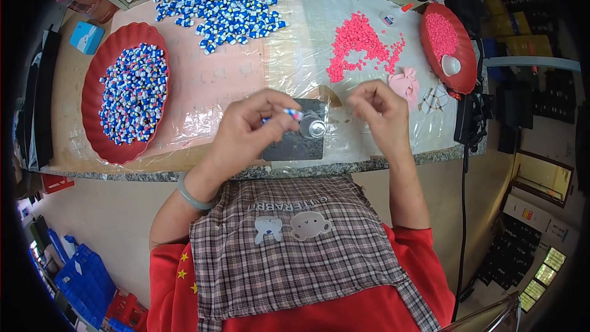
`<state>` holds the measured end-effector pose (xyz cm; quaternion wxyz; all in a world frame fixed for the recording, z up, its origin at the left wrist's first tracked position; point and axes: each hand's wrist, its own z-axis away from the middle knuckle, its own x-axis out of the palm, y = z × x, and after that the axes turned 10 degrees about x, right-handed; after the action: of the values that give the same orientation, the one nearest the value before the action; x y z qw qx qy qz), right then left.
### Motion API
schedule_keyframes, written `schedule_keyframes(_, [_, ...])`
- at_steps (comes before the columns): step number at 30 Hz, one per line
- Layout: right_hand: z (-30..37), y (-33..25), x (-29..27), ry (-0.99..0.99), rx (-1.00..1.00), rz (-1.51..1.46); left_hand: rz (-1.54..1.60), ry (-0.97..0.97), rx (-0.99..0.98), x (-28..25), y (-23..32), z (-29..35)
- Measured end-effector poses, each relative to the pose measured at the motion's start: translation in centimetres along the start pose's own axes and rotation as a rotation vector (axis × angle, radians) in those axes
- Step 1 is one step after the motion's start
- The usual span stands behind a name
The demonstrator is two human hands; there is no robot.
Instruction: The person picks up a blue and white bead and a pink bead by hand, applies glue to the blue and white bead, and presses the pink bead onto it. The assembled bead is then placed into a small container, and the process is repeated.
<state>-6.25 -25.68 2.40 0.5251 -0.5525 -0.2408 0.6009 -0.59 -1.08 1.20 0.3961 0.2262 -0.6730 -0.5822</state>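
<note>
One blue-and-white piece point(293, 114) sits pinched in left hand point(249, 124) | metal post point(315, 128) at 3 o'clock | right hand point(386, 114) half-curled, cannot tell if holding | pink pieces point(356, 32) at its 11 o'clock

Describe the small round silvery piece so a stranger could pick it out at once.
Go to the near edge of the worktable, where the left hand partly hides a dark rectangular plate. On the plate's right side sits the small round silvery piece. Its shine and rounded form set it apart from the flat, dark plate beneath.
</note>
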Motion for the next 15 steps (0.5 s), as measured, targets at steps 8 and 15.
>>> schedule_keyframes(8, [-4.0, 1.4, 1.5, 0.168, -0.507, 0.374, 0.554, 0.161, -0.058, -3.5, -1.7, -1.0])
schedule_keyframes(15, [-4.1, 2.2, 0.2, 0.169, -0.322, 0.307, 0.505, 0.198, -0.106, -3.5, -1.5, -1.1])
